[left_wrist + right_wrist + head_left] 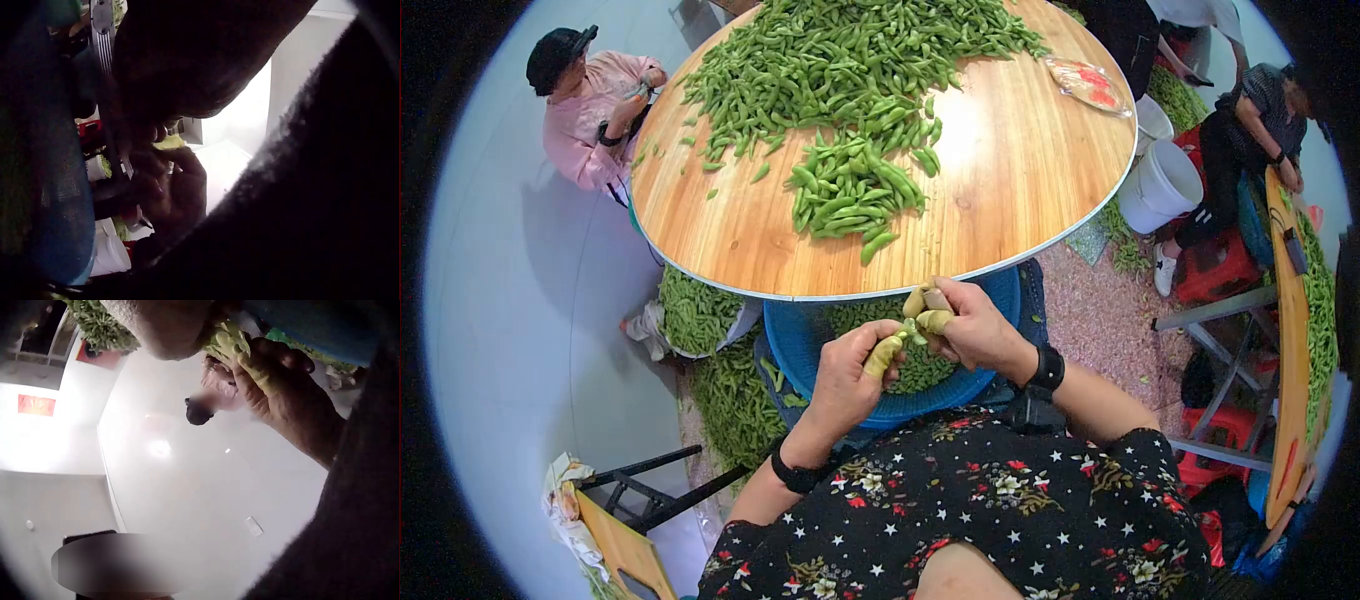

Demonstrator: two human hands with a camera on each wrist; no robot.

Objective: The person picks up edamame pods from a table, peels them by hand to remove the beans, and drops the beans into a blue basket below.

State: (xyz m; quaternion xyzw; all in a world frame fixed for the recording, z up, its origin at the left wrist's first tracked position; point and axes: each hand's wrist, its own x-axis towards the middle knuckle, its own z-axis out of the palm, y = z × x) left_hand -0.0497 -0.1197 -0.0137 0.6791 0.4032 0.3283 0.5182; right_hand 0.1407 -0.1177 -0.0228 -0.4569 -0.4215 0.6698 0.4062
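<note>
Both hands meet over a round blue basket [800, 370] holding shelled green beans [925, 372]. My left hand [845, 380], a yellow cover on its thumb, pinches a green soybean pod [914, 332] from the left. From the right, my right hand [985, 328], with pale yellowish covers on its thumb and finger, grips the same pod. The table edge lies just beyond the hands, with a small heap of pods [850, 190] near it. In the right wrist view, the left hand [275, 387] shows its yellow thumb cover against the green. The left wrist view is mostly dark.
A large pile of pods [830, 60] covers the far part of the round wooden table [1040, 190], beside a plastic packet [1088, 86]. More pods [735, 400] lie on the floor at left. White buckets [1162, 185] and seated people are at right; a person in pink [585, 120] is at left.
</note>
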